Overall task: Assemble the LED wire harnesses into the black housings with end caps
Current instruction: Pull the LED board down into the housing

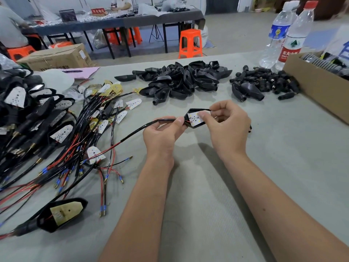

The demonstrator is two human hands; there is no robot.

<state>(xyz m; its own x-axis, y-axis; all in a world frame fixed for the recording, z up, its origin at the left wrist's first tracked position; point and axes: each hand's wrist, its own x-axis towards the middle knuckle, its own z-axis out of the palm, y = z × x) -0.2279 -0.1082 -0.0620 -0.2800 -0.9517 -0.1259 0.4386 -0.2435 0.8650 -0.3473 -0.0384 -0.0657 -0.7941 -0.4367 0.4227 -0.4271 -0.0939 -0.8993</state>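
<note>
You are seating the white LED board [196, 118] in the black pointed plastic housing [188, 121], held above mid-surface: left hand [162, 134] pinching its cable end, right hand [226, 125] gripping its body; next, fetch an end cap from the black pile [264, 82] at two o'clock.

Matt black plastic housing [188, 124], glossy white LED board [196, 119].

Both forearms are reaching forward, left hand [162, 132] and right hand [226, 125] pinching with curled fingers (right thumb apparently pressing).
</note>
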